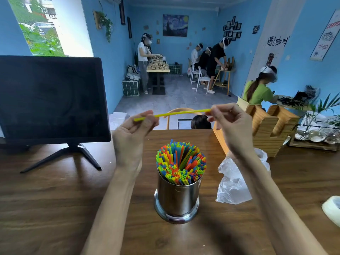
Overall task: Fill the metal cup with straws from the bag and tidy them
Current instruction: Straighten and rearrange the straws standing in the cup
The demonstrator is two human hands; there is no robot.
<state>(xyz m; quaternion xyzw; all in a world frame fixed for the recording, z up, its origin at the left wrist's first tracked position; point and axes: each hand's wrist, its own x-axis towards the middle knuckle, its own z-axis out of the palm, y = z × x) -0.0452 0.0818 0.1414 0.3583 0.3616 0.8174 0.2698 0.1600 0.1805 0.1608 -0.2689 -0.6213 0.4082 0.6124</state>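
Note:
A shiny metal cup (177, 197) stands on the wooden table (55, 208), packed with upright coloured straws (181, 162). Above and behind it, one yellow straw (176, 113) is held level in the air. My left hand (131, 131) pinches its left end and my right hand (232, 124) pinches its right end. A crumpled clear plastic bag (233, 183) lies right of the cup, partly hidden behind my right forearm; no straws show inside it.
A black monitor (51, 100) on a stand sits at the left of the table. A wooden holder (270, 129) stands at the back right, with a plant tray beyond it. A tape roll (333, 208) lies at the right edge. Several people work in the room behind.

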